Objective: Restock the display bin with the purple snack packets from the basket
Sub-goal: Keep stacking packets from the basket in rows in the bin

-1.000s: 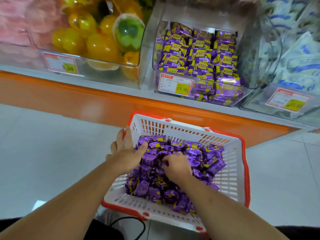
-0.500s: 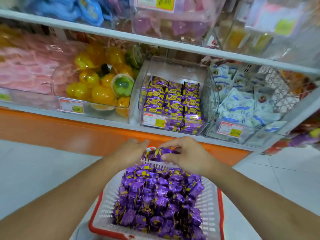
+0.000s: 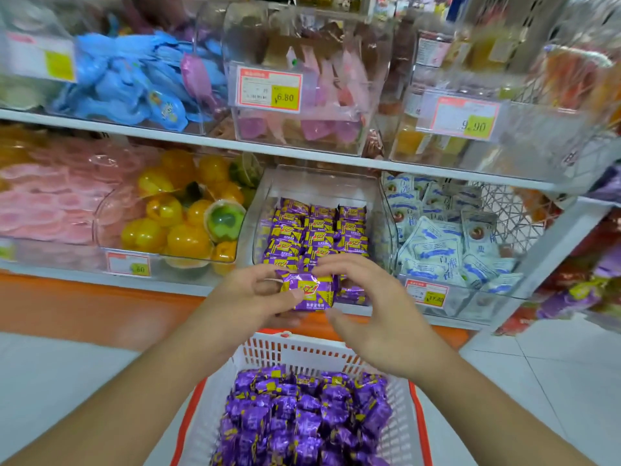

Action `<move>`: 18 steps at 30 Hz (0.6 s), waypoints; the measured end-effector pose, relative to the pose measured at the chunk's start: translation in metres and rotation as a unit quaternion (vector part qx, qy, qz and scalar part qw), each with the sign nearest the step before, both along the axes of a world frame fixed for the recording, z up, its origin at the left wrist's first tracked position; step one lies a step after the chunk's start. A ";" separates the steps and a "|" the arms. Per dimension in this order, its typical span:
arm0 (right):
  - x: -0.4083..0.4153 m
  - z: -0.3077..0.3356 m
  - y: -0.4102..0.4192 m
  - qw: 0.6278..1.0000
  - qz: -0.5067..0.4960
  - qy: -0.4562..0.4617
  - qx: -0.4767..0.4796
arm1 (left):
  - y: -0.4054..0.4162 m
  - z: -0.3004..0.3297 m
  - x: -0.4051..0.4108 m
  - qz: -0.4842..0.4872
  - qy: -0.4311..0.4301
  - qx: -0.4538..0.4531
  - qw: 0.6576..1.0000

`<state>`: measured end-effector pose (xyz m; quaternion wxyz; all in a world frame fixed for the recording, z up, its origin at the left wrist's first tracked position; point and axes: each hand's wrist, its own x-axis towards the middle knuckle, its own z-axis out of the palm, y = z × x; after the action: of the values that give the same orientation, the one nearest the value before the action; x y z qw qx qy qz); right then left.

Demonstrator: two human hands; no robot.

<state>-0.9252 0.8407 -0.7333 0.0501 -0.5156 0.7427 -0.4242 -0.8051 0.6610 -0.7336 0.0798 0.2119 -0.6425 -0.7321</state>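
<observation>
On the head view, my left hand (image 3: 250, 297) pinches one purple snack packet (image 3: 311, 290) by its crimped edge, raised just before the display bin (image 3: 262, 210). My right hand (image 3: 373, 317), fingers loosely curved, touches its top without gripping. It looks light, crinkly and slippery. The basket (image 3: 295, 351) below holds many more.

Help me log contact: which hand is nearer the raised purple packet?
Left. The left hand grips the purple packet; the right hand curls open just beside it, to its right.
</observation>
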 end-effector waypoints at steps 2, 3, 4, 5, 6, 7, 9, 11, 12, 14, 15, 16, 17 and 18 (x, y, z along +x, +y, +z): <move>-0.003 -0.007 -0.003 0.997 -0.024 0.073 0.024 | 0.001 -0.005 -0.003 0.016 -0.009 -0.019 1.000; -0.004 -0.010 -0.006 0.994 -0.035 0.096 0.028 | 0.001 -0.007 -0.005 0.026 -0.013 -0.022 0.999; -0.006 -0.013 -0.009 0.992 -0.046 0.113 0.025 | 0.000 -0.008 -0.007 0.037 -0.015 -0.023 0.999; -0.007 -0.015 -0.013 0.990 -0.056 0.127 0.018 | -0.002 -0.010 -0.010 0.046 -0.015 -0.024 0.999; -0.009 -0.015 -0.017 0.988 -0.063 0.140 0.015 | -0.004 -0.011 -0.014 0.054 -0.016 -0.027 0.998; -0.011 -0.015 -0.021 0.986 -0.065 0.153 0.016 | -0.007 -0.013 -0.018 0.060 -0.017 -0.035 0.997; -0.021 -0.015 -0.031 0.983 -0.075 0.167 0.020 | -0.017 -0.014 -0.030 0.077 -0.017 -0.098 0.992; -0.038 -0.017 -0.045 0.983 -0.098 0.152 0.021 | -0.032 -0.013 -0.043 0.105 -0.005 -0.238 0.966; -0.050 -0.019 -0.054 0.982 -0.111 0.150 0.026 | -0.042 -0.011 -0.050 0.118 0.006 -0.329 0.937; -0.077 -0.025 -0.076 0.977 -0.134 0.161 0.051 | -0.065 -0.010 -0.064 0.120 0.017 -0.518 0.847; -0.092 -0.029 -0.089 0.974 -0.142 0.164 0.067 | -0.076 -0.012 -0.071 0.105 0.005 -0.583 0.805; -0.108 -0.033 -0.103 0.971 -0.152 0.165 0.085 | -0.086 -0.016 -0.078 0.083 -0.020 -0.623 0.777; -0.123 -0.037 -0.118 0.968 -0.161 0.167 0.099 | -0.095 -0.021 -0.083 0.060 -0.049 -0.640 0.764; -0.139 -0.042 -0.133 0.965 -0.170 0.168 0.108 | -0.101 -0.026 -0.088 0.039 -0.074 -0.640 0.764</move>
<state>-1.0638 0.7074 -0.7755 -0.0925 -0.4369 0.8588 -0.2511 -0.8930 0.5596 -0.7601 0.1771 0.1903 -0.9569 -0.1295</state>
